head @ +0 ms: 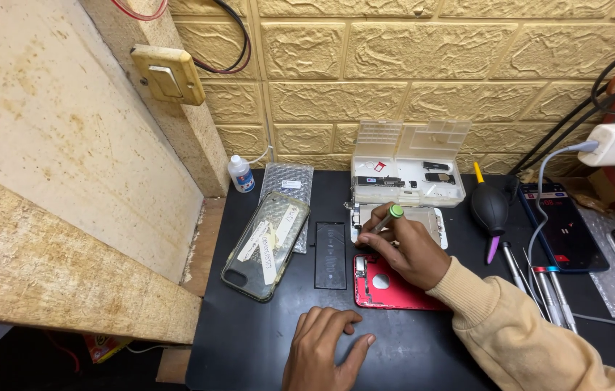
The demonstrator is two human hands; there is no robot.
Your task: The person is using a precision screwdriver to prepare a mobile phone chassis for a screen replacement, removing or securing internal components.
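Red metal shows where the phone shell [394,288] lies opened on the black mat [249,340], its back half just beside a white frame [434,221] of the same phone. By my reading the strip-down is well along: the battery [331,255] already lies out on the mat to the left, and small parts sit in the clear tray [409,181] behind.

The right hand [405,250] pinches a green-capped screwdriver [388,217] between thumb and fingers, tip down near the shell's top edge, so screws seem left to do. The left hand [322,347] rests flat on the mat, fingers loosely spread, holding nothing.

The driver's tip is hidden behind the fingers (which screw it meets cannot be told), and the tray's contents are too small to name.
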